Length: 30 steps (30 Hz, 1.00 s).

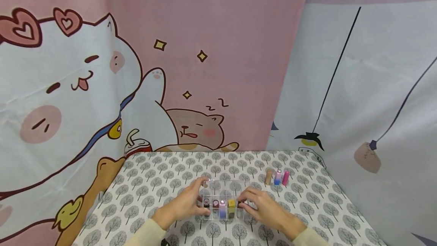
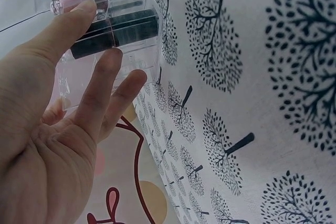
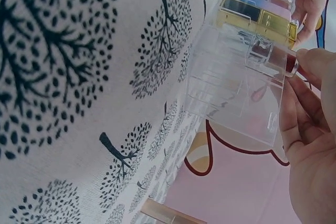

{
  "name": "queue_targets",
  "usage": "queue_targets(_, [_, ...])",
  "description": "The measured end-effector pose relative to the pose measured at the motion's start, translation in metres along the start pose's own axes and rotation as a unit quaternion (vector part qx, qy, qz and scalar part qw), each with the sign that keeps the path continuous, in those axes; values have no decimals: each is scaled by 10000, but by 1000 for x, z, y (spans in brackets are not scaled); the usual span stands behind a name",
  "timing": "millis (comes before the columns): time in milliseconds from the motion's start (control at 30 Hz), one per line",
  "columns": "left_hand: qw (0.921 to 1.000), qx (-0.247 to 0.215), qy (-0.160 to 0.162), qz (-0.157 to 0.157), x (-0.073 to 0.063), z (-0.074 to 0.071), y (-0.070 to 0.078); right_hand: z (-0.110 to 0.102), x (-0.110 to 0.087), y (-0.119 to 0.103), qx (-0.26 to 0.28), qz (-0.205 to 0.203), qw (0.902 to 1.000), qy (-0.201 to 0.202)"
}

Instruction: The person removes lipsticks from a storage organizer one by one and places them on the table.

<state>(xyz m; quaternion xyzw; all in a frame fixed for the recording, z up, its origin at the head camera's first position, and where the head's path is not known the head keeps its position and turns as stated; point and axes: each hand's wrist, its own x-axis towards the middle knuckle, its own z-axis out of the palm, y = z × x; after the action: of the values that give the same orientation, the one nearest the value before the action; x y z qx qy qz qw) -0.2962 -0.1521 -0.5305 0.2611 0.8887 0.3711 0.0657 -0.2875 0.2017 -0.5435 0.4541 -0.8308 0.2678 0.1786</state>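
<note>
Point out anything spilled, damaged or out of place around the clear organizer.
Nothing stands out as spilled, damaged or askew. The left hand holds the clear organizer, and the right hand pinches a dark red tube at its front row. The tan tube, blue-and-pink tube and magenta tube stand outside it, grouped together.

One desk (image 1: 334, 196) carries one clear organizer (image 1: 221, 180), with five lipstick tubes (image 1: 223, 208) in its near row, and three separate tubes (image 1: 277, 177) farther right. One left hand (image 1: 185, 203) and one right hand (image 1: 263, 206) make two, with two sleeves (image 1: 146, 234). Three yellow sparkles (image 1: 202, 56) mark the backdrop (image 1: 232, 29).
</note>
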Motion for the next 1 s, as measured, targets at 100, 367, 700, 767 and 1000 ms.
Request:
queue_targets(100, [10000,1,-28,-21,0,0,0,-1,2,0,30,-183,9997,136])
queue_targets(367, [10000,53,31,40,1,-1,2,-8,7,-3,-119,-425,9983,372])
queue_targets(700, [10000,52,51,64,1,-2,4,-23,13,-3,-158,-477,9967,644])
queue_targets(767, [9999,68,63,74,1,-2,4,-25,13,-3,-176,-451,9967,652])
queue_targets(1000, [9999,121,69,84,0,-1,4,-34,14,0,-292,-548,9941,892])
